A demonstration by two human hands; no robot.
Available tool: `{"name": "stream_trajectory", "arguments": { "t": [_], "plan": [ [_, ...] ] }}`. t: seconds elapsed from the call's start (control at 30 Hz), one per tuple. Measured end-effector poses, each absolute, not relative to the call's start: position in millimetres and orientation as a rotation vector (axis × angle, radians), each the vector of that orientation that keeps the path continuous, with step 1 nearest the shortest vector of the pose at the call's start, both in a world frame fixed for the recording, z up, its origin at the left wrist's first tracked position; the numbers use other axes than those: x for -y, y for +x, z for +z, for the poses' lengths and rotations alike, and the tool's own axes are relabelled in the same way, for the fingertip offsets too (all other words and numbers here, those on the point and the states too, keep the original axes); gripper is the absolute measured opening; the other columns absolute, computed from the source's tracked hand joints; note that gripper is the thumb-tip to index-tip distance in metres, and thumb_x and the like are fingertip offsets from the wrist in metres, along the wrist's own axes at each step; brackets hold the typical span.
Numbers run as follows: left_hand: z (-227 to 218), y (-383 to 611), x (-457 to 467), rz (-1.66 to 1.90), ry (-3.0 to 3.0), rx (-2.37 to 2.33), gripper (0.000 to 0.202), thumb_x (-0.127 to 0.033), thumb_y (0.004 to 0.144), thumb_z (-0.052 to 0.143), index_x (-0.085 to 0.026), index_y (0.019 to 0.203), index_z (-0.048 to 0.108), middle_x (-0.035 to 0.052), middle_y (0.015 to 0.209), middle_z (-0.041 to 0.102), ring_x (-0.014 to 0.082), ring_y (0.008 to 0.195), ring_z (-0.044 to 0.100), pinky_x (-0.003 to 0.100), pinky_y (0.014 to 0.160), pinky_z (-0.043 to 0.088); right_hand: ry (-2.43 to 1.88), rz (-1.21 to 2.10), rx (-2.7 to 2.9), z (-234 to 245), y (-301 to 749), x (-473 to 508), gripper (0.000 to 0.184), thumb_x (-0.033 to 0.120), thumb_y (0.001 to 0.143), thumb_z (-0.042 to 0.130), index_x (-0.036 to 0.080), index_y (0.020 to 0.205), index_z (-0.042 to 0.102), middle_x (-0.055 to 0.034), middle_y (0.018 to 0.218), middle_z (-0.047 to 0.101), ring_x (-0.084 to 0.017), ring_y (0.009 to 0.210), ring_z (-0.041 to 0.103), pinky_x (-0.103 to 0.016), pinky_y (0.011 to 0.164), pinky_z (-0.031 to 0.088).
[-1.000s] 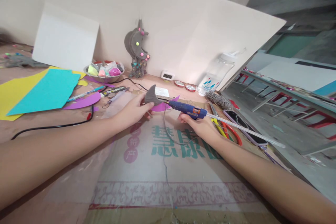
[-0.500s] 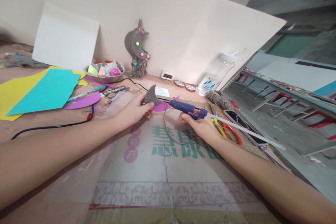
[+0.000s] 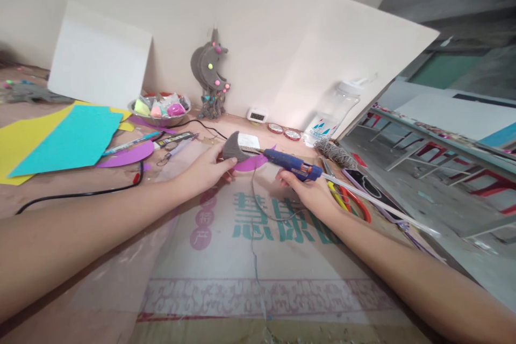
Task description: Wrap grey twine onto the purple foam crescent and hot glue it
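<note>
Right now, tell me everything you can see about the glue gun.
The glue gun has a blue plastic body with a small orange patch near its rear. A long clear glue stick juts from the back, slanting right over the table's right side. The gun lies nearly level in the right hand, gripped from below. Its nozzle points left toward the grey felt piece pinched in the left hand; whether the tip touches the felt cannot be told.

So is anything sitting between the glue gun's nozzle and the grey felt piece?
Nothing visible does. The left hand holds the grey felt piece up, and the blue glue gun in the right hand points straight at its edge.
</note>
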State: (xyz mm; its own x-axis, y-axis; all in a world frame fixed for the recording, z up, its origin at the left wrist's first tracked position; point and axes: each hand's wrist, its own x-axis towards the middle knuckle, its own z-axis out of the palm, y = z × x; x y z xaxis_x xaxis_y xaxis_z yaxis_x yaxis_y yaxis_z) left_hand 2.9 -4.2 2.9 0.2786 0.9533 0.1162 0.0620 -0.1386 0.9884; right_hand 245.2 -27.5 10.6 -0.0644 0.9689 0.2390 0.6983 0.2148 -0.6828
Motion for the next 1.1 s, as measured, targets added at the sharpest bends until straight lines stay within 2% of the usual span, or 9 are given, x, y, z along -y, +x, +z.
{"name": "stream_trajectory", "arguments": {
  "t": [0.2,0.33,0.47,0.57,0.7,0.8,0.9,1.0,1.1],
  "plan": [
    [4.2,1.7,4.1,0.951,1.551,-1.033,0.015,-0.021,0.084,0.052,-0.013,0.097,0.053,-0.0007,0.067,0.059,0.0117,0.061,0.058,0.024,0.059,0.048,-1.374,0.472,1.728,24.6,254.2,15.1,0.037,0.051,0.084,0.051,0.016,0.087,0.064,-0.0058,0.077,0.066,-0.016,0.068,0.06,-0.028,0.063,0.047],
    [-0.3,2.3,-0.1,0.934,1.538,-0.999,0.016,-0.021,0.082,0.052,-0.013,0.096,0.053,0.0,0.068,0.06,0.0119,0.06,0.059,0.024,0.059,0.048,-1.324,0.465,1.817,38.1,259.3,-14.2,0.033,0.047,0.079,0.059,0.018,0.094,0.063,-0.007,0.094,0.068,-0.019,0.08,0.063,-0.034,0.074,0.05],
    [-1.0,3.9,-2.1,0.954,1.52,-0.985,0.011,-0.018,0.081,0.052,-0.013,0.091,0.053,-0.001,0.069,0.059,0.0111,0.06,0.059,0.024,0.058,0.048,-1.536,0.252,1.896,48.5,254.8,-60.5,0.031,0.041,0.072,0.067,0.015,0.089,0.065,-0.0086,0.086,0.07,-0.025,0.082,0.063,-0.04,0.08,0.048],
    [2.4,4.6,-0.3,0.948,1.515,-1.012,0.011,-0.018,0.081,0.052,-0.013,0.091,0.052,-0.0014,0.068,0.059,0.011,0.06,0.059,0.023,0.057,0.048,-1.59,0.262,1.901,43.8,246.8,-95.3,0.033,0.036,0.076,0.063,0.014,0.101,0.063,-0.0095,0.096,0.07,-0.023,0.086,0.063,-0.036,0.081,0.048],
    [5.9,4.3,2.4,0.925,1.508,-1.037,0.011,-0.018,0.082,0.052,-0.013,0.092,0.053,-0.0014,0.065,0.06,0.0111,0.059,0.059,0.023,0.057,0.048,-1.635,0.33,1.96,22.6,241.0,-122.8,0.024,0.032,0.082,0.056,0.012,0.093,0.064,-0.0099,0.089,0.07,-0.022,0.083,0.062,-0.034,0.078,0.049],
    [5.2,3.9,2.3,0.921,1.509,-1.033,0.011,-0.019,0.082,0.052,-0.013,0.092,0.053,-0.0018,0.064,0.059,0.0107,0.058,0.058,0.022,0.058,0.047,-1.674,0.375,2.005,11.4,245.3,-128.6,0.028,0.037,0.082,0.056,0.012,0.09,0.064,-0.0105,0.084,0.07,-0.021,0.078,0.062,-0.033,0.074,0.049],
    [2.9,3.7,0.9,0.936,1.508,-1.016,0.012,-0.02,0.081,0.053,-0.014,0.092,0.053,-0.0014,0.068,0.06,0.0109,0.06,0.059,0.022,0.058,0.048,-1.681,0.404,2.046,10.5,253.0,-129.4,0.032,0.041,0.085,0.052,0.013,0.094,0.064,-0.0088,0.086,0.069,-0.018,0.073,0.061,-0.03,0.07,0.049],
    [1.1,3.7,-0.3,0.945,1.503,-1.002,0.011,-0.02,0.08,0.054,-0.014,0.09,0.053,-0.0016,0.069,0.059,0.0111,0.06,0.06,0.023,0.058,0.048,-1.66,0.378,2.094,14.4,258.1,-128.5,0.029,0.039,0.084,0.054,0.014,0.095,0.064,-0.0063,0.085,0.07,-0.017,0.074,0.061,-0.029,0.072,0.048],
    [-0.4,3.5,-1.2,0.945,1.517,-0.983,0.009,-0.021,0.08,0.054,-0.015,0.087,0.052,-0.0018,0.065,0.059,0.0112,0.057,0.059,0.023,0.057,0.047,-1.646,0.285,2.094,18.6,260.2,-122.7,0.022,0.033,0.079,0.059,0.014,0.089,0.064,-0.0088,0.086,0.069,-0.021,0.08,0.061,-0.034,0.08,0.046]
  ]
}}
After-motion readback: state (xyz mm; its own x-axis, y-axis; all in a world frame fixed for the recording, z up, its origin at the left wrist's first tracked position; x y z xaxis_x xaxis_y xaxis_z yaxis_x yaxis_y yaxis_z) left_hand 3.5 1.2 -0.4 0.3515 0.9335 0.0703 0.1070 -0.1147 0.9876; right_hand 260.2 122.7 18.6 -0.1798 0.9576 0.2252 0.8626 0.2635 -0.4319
